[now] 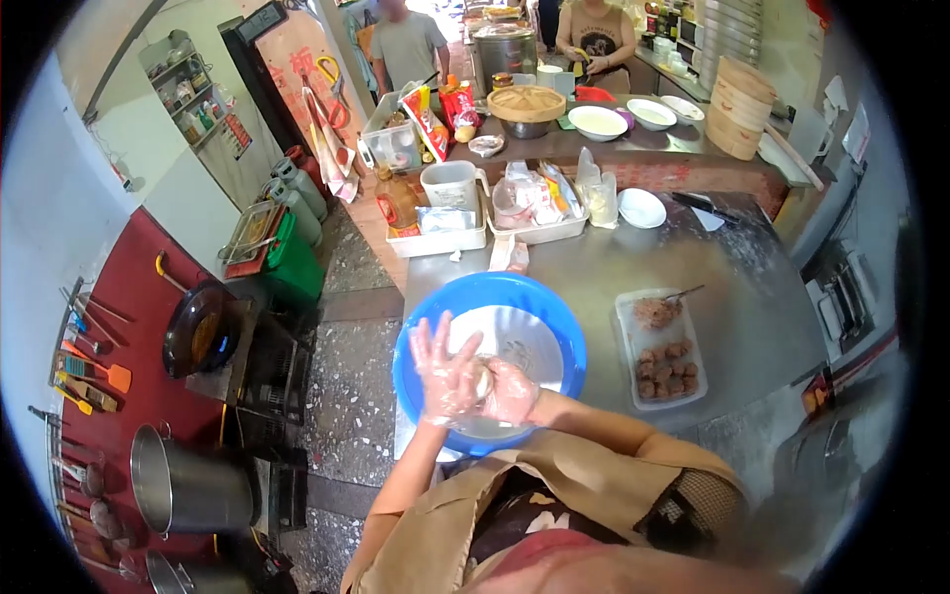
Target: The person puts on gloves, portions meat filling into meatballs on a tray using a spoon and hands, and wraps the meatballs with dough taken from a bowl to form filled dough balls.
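Both my hands are in clear plastic gloves over a large blue basin (576, 356), which holds something white (529, 335). My left hand (442, 368) is raised with its fingers spread, its palm side close to a small whitish lump (484, 382). Cupped around that lump is my right hand (511, 392); part of the lump is hidden between the hands. To the right, a clear plastic tray (655, 399) holds several meatballs (666, 372) and some minced meat (657, 313), with a spoon (685, 293) in the meat.
Behind the basin stand white bins (539, 233) with packets, a plastic jug (450, 185) and a bottle (397, 203). A white bowl (641, 208) and a knife (705, 206) lie farther right. Two people (406, 49) (597, 40) stand beyond the counter. A wok (203, 327) and pots (193, 480) are left.
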Motion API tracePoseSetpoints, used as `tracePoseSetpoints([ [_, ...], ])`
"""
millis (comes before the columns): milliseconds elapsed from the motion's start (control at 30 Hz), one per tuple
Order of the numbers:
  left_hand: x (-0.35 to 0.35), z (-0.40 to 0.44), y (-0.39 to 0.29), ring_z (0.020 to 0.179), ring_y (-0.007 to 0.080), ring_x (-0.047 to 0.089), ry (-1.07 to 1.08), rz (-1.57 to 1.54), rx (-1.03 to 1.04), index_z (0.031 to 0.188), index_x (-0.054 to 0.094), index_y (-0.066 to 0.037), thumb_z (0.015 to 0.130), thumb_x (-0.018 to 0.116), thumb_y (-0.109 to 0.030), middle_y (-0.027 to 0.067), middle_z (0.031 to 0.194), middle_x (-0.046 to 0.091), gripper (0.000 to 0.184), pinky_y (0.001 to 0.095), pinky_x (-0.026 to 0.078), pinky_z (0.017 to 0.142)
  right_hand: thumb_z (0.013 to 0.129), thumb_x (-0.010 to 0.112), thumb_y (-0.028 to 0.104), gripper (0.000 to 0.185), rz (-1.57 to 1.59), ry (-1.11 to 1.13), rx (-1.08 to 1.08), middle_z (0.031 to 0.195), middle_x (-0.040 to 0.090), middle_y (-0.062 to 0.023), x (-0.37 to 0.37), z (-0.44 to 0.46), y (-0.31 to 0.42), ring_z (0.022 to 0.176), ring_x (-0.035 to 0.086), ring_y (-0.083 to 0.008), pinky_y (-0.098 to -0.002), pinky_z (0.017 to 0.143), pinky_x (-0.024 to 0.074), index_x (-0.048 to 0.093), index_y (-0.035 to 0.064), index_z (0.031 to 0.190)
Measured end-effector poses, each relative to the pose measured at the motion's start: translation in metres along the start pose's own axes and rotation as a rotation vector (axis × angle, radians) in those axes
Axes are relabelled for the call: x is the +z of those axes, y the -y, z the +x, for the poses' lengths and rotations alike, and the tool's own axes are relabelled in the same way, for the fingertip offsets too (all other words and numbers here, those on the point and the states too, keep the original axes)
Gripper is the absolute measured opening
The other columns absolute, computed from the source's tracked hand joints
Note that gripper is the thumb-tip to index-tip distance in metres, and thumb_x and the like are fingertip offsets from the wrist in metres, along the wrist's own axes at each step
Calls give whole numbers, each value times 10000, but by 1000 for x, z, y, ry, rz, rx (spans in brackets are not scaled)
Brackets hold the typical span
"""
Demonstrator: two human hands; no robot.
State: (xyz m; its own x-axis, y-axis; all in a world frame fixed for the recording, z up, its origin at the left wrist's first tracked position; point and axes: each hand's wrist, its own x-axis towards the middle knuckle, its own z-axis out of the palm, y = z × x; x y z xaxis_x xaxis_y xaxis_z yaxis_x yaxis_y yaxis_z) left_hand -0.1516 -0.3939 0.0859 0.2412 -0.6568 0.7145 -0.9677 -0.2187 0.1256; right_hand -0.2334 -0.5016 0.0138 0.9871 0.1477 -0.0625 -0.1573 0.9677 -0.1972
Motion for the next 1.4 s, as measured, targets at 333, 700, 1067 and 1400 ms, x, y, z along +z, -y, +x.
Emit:
tracePoseSetpoints([
  [333,-4,7,-11,1222,359,409,99,-129,220,1166,604,-138,767,598,-323,104,1293,496,440,578,210,1038,929,394,400,375,-138,-323,-206,1115,580,-43,35,-18,4,1041,560,-185,-359,861,500,522,167,1194],
  [700,34,-22,-26,973,247,567,-109,-629,-505,1236,477,-41,758,709,-69,163,1225,470,532,331,506,759,845,476,390,443,292,-190,-509,985,630,-176,43,-17,81,987,573,-350,-514,898,436,607,0,1010],
  [1067,48,-12,-47,681,173,595,-120,-556,-514,947,628,-33,705,727,-17,101,877,615,262,294,493,617,854,479,265,355,262,-165,-568,1035,605,-187,8,4,62,1038,551,-322,-466,911,436,580,-25,1032],
  [1400,41,-27,-23,1302,439,240,89,-274,-410,1384,323,-64,887,469,-382,251,1440,221,609,510,160,1073,848,443,288,389,-170,-32,-635,1143,575,-126,-6,-6,63,1062,531,-304,-467,936,407,547,46,1134],
])
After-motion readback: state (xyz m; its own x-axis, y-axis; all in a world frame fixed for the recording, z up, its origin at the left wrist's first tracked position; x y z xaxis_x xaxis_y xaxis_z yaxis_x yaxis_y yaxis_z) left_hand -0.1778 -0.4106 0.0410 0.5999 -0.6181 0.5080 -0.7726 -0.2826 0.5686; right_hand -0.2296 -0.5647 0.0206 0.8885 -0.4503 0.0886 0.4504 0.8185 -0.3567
